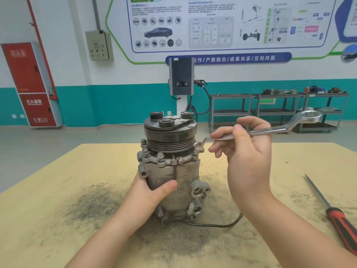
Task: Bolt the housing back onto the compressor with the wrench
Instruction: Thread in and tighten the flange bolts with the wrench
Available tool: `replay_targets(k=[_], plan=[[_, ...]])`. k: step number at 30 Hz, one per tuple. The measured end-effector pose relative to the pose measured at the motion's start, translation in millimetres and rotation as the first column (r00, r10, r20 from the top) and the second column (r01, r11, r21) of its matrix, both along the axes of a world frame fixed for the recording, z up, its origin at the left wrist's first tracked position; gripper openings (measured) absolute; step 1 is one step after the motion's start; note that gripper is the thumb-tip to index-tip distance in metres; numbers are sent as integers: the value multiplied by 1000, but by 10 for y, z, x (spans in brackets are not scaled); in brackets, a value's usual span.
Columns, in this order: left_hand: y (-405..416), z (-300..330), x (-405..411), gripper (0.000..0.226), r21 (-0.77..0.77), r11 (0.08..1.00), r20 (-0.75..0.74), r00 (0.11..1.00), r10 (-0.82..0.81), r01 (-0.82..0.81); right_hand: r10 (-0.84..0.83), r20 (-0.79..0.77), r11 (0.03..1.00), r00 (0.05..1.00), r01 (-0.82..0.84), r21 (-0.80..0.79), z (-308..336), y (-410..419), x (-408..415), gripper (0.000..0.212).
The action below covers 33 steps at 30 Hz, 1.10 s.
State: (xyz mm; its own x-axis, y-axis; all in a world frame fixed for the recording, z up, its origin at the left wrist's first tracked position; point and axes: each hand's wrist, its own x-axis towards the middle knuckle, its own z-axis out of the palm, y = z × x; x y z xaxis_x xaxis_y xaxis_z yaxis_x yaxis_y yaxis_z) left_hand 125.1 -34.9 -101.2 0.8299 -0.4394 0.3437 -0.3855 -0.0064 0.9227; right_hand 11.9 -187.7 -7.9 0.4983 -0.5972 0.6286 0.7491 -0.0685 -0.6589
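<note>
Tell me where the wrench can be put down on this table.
Bare board lies between the compressor and the screwdriver, under the right hand holding the wrench. The far-left table beyond the dark smudge is free too. Crowded: the compressor's foot, with the left hand and cable.

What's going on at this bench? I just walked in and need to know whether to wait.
A person is bolting up a compressor standing upright on the table. The left hand grips its body to steady it, while the right hand holds a wrench with its ring end on a bolt at the housing's right edge. A screwdriver lies unused nearby.
</note>
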Motion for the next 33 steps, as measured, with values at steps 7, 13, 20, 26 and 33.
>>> replay_targets(k=[7,13,20,26,33], plan=[[1,31,-15,70,-1,1000,-4,1000,-12,12,305,-129,897,944,-239,372,64,-265,132,17],[14,40,-37,80,-1,1000,1,1000,-1,1,120,0,947,993,-114,299,-188,-143,195,14],[-10,-8,0,59,2,999,19,999,38,-38,-324,394,528,860,510,-679,-417,149,110,31],[-12,54,-49,77,-27,1000,-27,1000,-5,4,-160,143,947,977,193,-258,11,82,-67,13],[-6,50,-62,59,-8,1000,33,999,-8,8,89,-101,993,991,-80,86,98,-127,6,20]])
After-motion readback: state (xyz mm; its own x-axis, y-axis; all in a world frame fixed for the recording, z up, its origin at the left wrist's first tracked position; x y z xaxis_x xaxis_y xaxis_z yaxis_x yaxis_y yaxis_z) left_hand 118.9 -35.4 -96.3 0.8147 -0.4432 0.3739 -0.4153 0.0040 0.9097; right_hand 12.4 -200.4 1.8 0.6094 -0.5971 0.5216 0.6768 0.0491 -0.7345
